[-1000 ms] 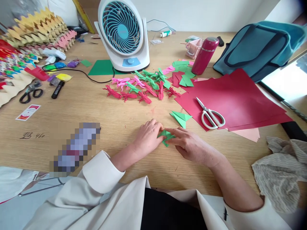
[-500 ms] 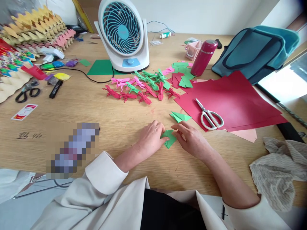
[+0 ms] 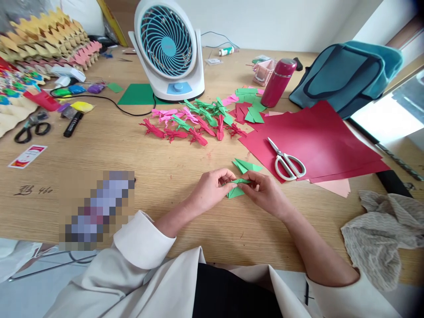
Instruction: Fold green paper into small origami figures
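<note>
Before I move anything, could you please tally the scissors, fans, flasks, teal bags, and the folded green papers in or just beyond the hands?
Folded green papers: 2 (held paper between left hand and right hand; loose paper)
Scissors: 2 (white-handled scissors, black-handled scissors)
Fan: 1
Flask: 1
Teal bag: 1
Total: 7
</note>
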{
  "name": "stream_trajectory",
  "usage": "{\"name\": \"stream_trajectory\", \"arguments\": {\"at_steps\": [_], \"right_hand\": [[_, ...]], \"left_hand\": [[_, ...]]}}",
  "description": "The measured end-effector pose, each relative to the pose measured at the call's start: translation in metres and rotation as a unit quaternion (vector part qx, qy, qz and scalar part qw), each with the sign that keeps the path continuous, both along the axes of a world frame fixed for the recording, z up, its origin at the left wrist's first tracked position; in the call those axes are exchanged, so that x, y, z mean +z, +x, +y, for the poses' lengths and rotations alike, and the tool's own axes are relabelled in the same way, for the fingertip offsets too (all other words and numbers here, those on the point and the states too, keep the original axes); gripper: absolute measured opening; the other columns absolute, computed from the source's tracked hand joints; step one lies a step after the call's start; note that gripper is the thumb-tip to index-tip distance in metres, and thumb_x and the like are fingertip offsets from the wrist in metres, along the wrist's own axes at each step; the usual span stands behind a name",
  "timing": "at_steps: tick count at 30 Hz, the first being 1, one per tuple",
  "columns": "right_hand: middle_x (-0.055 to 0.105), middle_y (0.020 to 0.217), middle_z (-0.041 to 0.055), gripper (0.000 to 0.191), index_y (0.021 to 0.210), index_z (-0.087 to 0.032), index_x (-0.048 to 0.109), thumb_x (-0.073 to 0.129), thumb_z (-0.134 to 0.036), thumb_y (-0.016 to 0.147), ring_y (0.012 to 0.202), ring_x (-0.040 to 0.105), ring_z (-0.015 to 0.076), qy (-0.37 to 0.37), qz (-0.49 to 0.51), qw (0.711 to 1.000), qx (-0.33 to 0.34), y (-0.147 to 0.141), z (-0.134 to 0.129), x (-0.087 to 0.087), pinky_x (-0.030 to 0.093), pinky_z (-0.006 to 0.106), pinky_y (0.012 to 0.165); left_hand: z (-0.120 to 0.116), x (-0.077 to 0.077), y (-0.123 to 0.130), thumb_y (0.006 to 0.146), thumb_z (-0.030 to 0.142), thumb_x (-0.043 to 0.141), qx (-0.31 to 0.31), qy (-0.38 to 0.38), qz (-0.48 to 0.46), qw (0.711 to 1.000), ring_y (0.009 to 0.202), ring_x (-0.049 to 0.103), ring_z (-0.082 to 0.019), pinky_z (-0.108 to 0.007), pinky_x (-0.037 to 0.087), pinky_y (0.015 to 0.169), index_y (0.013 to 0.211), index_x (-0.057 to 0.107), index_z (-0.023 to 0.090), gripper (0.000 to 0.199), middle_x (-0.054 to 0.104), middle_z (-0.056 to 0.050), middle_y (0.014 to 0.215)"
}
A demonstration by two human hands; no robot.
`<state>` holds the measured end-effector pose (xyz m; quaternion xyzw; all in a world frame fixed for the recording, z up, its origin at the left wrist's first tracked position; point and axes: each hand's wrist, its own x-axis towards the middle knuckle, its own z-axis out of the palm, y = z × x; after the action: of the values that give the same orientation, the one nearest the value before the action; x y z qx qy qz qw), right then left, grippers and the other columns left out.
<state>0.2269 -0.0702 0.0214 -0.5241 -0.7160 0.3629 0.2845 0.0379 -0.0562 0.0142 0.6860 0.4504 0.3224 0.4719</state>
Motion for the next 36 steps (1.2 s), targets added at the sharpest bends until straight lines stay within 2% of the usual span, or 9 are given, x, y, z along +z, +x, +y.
{"name": "stream_trajectory", "arguments": {"at_steps": [5, 9, 13, 19, 21, 24, 27, 32, 36], "right_hand": [[0.051, 0.068, -0.0013, 0.021, 0.078, -0.017, 0.062, 0.059, -0.035, 0.089, 0.060, 0.043, 0.0109, 0.014, 0.009, 1.000, 0.013, -0.004, -0.003, 0.003, 0.034, 0.025, 0.054], [0.046, 0.062, -0.0040, 0.024, 0.077, -0.017, 0.058, 0.060, -0.038, 0.089, 0.057, 0.038, 0.0100, -0.027, 0.043, 0.999, 0.017, -0.005, -0.003, 0.001, 0.031, 0.025, 0.053], [0.039, 0.060, -0.0056, 0.035, 0.071, -0.019, 0.050, 0.061, -0.047, 0.088, 0.054, 0.032, 0.0088, -0.090, 0.120, 0.989, 0.012, -0.005, -0.002, -0.004, 0.026, 0.025, 0.049], [0.039, 0.059, -0.0062, 0.037, 0.072, -0.018, 0.052, 0.066, -0.050, 0.084, 0.053, 0.031, 0.0079, -0.120, 0.166, 0.979, 0.002, -0.007, -0.002, -0.008, 0.023, 0.024, 0.047], [0.042, 0.059, -0.0062, 0.038, 0.075, -0.018, 0.054, 0.070, -0.051, 0.080, 0.053, 0.034, 0.0074, -0.144, 0.207, 0.968, 0.000, -0.010, -0.002, -0.006, 0.026, 0.023, 0.047], [0.054, 0.064, -0.0035, 0.041, 0.077, -0.017, 0.058, 0.077, -0.054, 0.073, 0.055, 0.048, 0.0091, -0.192, 0.259, 0.947, -0.006, -0.016, -0.003, -0.003, 0.040, 0.024, 0.052], [0.060, 0.063, -0.0021, 0.041, 0.076, -0.017, 0.061, 0.081, -0.052, 0.067, 0.056, 0.054, 0.0113, -0.220, 0.262, 0.940, -0.002, -0.022, -0.005, -0.005, 0.044, 0.025, 0.054], [0.057, 0.057, -0.0035, 0.037, 0.070, -0.017, 0.060, 0.082, -0.047, 0.067, 0.050, 0.049, 0.0094, -0.206, 0.230, 0.951, -0.004, -0.026, -0.011, -0.012, 0.036, 0.023, 0.048], [0.056, 0.057, -0.0041, 0.035, 0.072, -0.017, 0.062, 0.079, -0.047, 0.072, 0.049, 0.045, 0.0083, -0.197, 0.221, 0.955, 0.013, -0.026, -0.012, -0.015, 0.034, 0.023, 0.048]], "left_hand": [[0.001, 0.004, -0.001, 0.087, 0.023, 0.060, -0.008, 0.059, 0.020, 0.998, 0.068, 0.053, -0.010, -0.020, 0.042, 0.064, 0.071, 0.056, 0.016, 0.017, 0.057, 0.002, 0.071], [0.001, 0.010, -0.002, 0.084, 0.019, 0.059, -0.006, 0.093, 0.015, 0.996, 0.066, 0.048, -0.009, -0.020, 0.038, 0.062, 0.066, 0.050, 0.016, 0.021, 0.051, 0.003, 0.068], [0.001, 0.012, -0.002, 0.086, 0.023, 0.057, 0.018, 0.057, -0.014, 0.998, 0.063, 0.045, -0.009, -0.021, 0.036, 0.059, 0.068, 0.050, 0.016, 0.020, 0.049, 0.004, 0.066], [0.003, 0.009, -0.003, 0.086, 0.025, 0.056, 0.000, 0.030, -0.036, 0.999, 0.061, 0.042, -0.009, -0.022, 0.035, 0.059, 0.069, 0.053, 0.016, 0.019, 0.048, 0.004, 0.065], [0.004, 0.008, -0.003, 0.085, 0.024, 0.056, -0.001, 0.031, -0.049, 0.998, 0.061, 0.041, -0.009, -0.022, 0.034, 0.058, 0.067, 0.051, 0.016, 0.020, 0.046, 0.005, 0.064], [0.003, 0.008, -0.002, 0.085, 0.024, 0.055, 0.011, 0.027, -0.096, 0.995, 0.060, 0.040, -0.009, -0.022, 0.034, 0.057, 0.068, 0.050, 0.016, 0.020, 0.045, 0.005, 0.063], [0.001, 0.007, 0.000, 0.087, 0.026, 0.055, 0.033, 0.022, -0.133, 0.990, 0.060, 0.040, -0.009, -0.022, 0.034, 0.057, 0.069, 0.049, 0.017, 0.021, 0.043, 0.005, 0.063], [0.000, 0.006, 0.001, 0.087, 0.030, 0.057, 0.037, 0.002, -0.141, 0.989, 0.059, 0.042, -0.009, -0.022, 0.034, 0.056, 0.071, 0.050, 0.017, 0.022, 0.045, 0.005, 0.063], [0.001, 0.006, 0.000, 0.087, 0.033, 0.058, 0.044, 0.003, -0.132, 0.990, 0.058, 0.037, -0.009, -0.023, 0.031, 0.055, 0.068, 0.049, 0.017, 0.026, 0.041, 0.005, 0.061]]}}
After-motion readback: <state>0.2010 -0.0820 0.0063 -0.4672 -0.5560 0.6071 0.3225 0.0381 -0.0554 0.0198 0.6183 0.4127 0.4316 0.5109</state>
